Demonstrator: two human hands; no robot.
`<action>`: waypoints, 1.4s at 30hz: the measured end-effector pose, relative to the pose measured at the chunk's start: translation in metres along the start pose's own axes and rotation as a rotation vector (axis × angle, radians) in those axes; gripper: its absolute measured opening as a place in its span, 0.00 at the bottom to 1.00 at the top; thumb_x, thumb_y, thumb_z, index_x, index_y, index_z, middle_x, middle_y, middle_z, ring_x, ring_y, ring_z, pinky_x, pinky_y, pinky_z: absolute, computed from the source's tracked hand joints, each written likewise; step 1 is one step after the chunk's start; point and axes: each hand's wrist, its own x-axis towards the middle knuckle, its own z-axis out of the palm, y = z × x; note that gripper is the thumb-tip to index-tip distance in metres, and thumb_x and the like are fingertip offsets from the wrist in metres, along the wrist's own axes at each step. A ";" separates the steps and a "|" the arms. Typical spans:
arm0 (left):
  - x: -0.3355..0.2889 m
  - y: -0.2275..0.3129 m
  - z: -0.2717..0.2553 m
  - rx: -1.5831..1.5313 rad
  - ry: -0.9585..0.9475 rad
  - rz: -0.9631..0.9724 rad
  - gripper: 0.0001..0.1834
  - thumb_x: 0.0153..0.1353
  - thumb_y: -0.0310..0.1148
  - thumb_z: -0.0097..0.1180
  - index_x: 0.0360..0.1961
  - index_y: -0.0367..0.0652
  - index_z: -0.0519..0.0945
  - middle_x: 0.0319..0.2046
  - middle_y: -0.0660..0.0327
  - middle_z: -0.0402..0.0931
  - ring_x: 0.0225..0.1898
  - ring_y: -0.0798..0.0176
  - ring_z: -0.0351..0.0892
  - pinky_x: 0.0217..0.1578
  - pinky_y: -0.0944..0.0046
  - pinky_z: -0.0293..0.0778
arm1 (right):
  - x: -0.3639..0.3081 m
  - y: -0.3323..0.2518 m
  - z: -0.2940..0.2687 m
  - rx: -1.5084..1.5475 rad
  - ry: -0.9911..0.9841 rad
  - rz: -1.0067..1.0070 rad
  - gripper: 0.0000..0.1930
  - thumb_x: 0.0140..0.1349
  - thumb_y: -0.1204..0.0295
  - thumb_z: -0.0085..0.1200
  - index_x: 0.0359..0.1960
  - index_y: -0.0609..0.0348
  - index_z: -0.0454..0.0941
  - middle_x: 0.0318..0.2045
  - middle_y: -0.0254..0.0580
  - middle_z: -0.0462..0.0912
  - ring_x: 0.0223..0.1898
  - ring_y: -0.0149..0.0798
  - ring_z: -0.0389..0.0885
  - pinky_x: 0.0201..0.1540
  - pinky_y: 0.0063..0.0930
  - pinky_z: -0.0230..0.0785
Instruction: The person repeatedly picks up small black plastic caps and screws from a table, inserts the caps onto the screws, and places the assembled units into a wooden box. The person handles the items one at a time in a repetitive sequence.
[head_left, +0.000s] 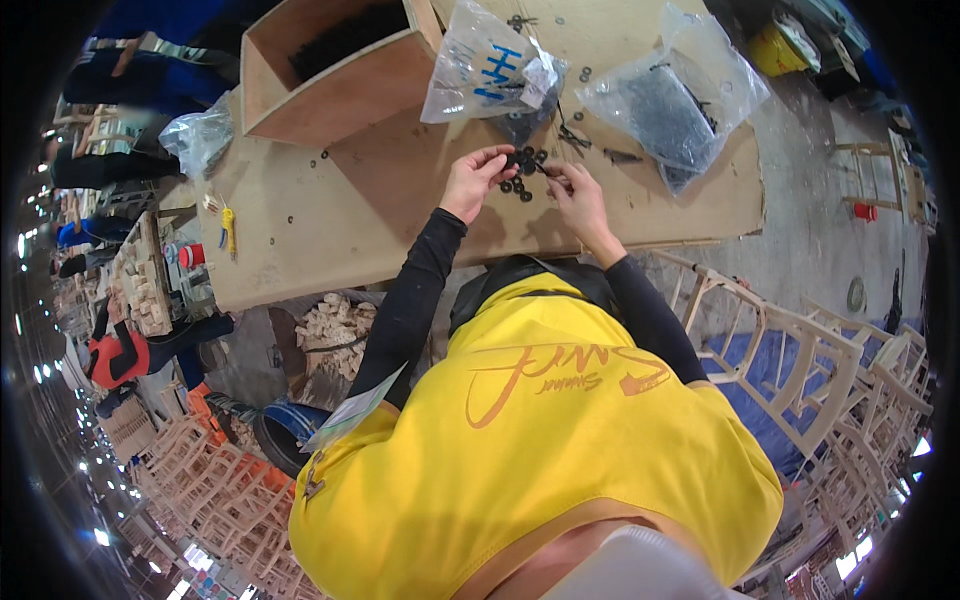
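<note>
Both hands meet over the table near its front edge, beside a small pile of black ring-shaped washers [524, 186]. My left hand [475, 182] is closed in a pinch at the left of the pile, on what looks like a black washer. From the right, my right hand [581, 203] pinches a thin dark piece that looks like a bolt, its tip pointing toward the left fingers. Several black bolts [573, 137] lie just beyond. A clear plastic bag [465, 75] with blue marking and dark contents sits behind the washers.
Another clear bag of black parts [680, 115] lies at the right of the table [390, 240]. An open wooden box [340, 85] with dark contents stands at the back left. A yellow-handled tool [228, 232] rests near the left edge. Wooden chair frames [790, 350] stand on the right.
</note>
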 end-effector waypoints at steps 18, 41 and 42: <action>-0.023 0.004 0.015 0.359 -0.017 0.156 0.13 0.66 0.21 0.56 0.50 0.33 0.83 0.43 0.60 0.85 0.37 0.72 0.82 0.43 0.71 0.78 | -0.004 0.000 0.012 0.074 -0.066 -0.036 0.13 0.62 0.81 0.57 0.48 0.59 0.82 0.39 0.44 0.81 0.38 0.36 0.86 0.41 0.27 0.76; -0.012 0.237 -0.004 0.775 0.249 0.914 0.09 0.62 0.27 0.66 0.42 0.36 0.87 0.35 0.61 0.87 0.37 0.73 0.83 0.39 0.72 0.78 | 0.062 0.029 -0.026 -0.555 0.256 -0.236 0.15 0.61 0.68 0.61 0.49 0.54 0.81 0.41 0.48 0.78 0.49 0.53 0.77 0.50 0.44 0.72; -0.006 0.258 -0.010 0.727 0.338 0.912 0.12 0.64 0.26 0.63 0.48 0.37 0.86 0.41 0.63 0.85 0.38 0.73 0.82 0.43 0.75 0.77 | 0.068 0.035 -0.029 -0.595 0.212 -0.189 0.15 0.61 0.68 0.61 0.49 0.54 0.81 0.41 0.49 0.78 0.49 0.53 0.77 0.50 0.44 0.72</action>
